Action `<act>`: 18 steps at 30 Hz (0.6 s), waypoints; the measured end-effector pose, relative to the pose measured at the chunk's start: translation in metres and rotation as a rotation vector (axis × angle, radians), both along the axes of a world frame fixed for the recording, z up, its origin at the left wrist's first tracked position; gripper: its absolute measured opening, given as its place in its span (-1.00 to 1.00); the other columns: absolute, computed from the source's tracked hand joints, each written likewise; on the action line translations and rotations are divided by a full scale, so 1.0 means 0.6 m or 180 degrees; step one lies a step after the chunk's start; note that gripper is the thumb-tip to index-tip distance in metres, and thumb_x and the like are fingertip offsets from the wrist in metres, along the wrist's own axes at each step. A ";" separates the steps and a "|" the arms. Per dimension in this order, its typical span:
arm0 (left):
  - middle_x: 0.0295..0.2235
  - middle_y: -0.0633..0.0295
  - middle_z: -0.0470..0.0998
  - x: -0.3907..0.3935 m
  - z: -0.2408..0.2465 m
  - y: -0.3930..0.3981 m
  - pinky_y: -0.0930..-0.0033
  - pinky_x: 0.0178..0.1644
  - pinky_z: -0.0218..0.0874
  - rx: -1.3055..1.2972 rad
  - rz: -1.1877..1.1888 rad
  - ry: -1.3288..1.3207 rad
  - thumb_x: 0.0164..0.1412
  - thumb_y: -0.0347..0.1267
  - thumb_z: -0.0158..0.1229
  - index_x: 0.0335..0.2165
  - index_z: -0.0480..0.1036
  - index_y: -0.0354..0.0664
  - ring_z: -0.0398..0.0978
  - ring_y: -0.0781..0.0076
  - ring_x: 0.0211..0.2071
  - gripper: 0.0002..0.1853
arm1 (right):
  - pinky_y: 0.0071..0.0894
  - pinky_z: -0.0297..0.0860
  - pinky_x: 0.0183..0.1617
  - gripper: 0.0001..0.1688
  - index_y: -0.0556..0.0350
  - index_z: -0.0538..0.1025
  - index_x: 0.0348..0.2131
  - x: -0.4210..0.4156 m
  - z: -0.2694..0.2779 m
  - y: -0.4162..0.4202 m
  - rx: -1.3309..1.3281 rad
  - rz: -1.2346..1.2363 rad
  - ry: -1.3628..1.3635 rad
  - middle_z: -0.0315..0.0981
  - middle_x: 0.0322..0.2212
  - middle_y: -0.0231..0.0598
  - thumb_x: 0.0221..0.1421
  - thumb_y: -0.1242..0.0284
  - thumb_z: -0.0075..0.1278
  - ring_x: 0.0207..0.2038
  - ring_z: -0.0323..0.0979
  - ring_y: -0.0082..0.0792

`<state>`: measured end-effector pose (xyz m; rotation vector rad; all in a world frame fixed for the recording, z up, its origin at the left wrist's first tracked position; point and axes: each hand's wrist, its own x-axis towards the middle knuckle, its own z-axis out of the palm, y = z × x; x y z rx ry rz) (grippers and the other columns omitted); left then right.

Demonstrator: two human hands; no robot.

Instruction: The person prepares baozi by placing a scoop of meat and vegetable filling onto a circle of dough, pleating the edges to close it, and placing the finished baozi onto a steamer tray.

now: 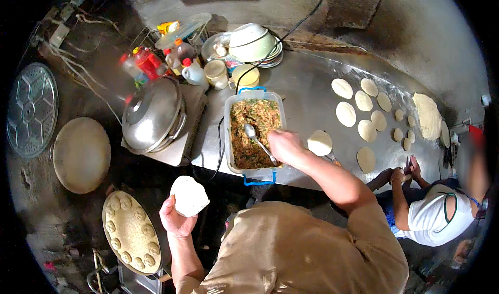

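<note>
My left hand (pixel 180 220) holds a flat round of white dough (pixel 190 196) to the left of the tub, with the thumb at its edge. A clear plastic tub (pixel 228 138) with blue handles stands at the counter's near edge. Chopped filling (pixel 255 113) with green bits lies in it. A metal spoon (pixel 260 143) rests in the filling, bowl towards the far left. My right hand (pixel 286 145) is over the tub's right side, fingers curled close to the spoon handle; whether it grips anything is hidden. A dough round (pixel 319 143) lies right of that hand.
Several dough rounds (pixel 345 114) and a dough slab (pixel 427 116) lie on the metal counter (pixel 304 83). Another person (pixel 436 216) works at right. A lidded pan (pixel 152 114), bottles (pixel 195 74) and stacked bowls (pixel 251 42) stand left and behind. Filled buns ring a tray (pixel 130 231) at lower left.
</note>
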<state>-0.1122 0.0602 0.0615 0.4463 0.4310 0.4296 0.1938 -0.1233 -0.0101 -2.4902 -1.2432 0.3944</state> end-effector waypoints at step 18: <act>0.03 -0.11 0.40 -0.158 -0.101 0.020 -0.22 0.17 0.11 -0.0749 0.0420 -0.0758 0.06 -0.38 0.01 0.03 0.31 -0.41 0.34 -0.12 0.07 -0.46 | -0.01 0.40 -0.21 -0.67 0.24 0.48 -0.25 -0.037 -0.031 0.095 -0.0909 0.0007 -0.0038 0.52 -0.42 0.08 -0.04 0.42 -0.08 -0.28 0.51 0.07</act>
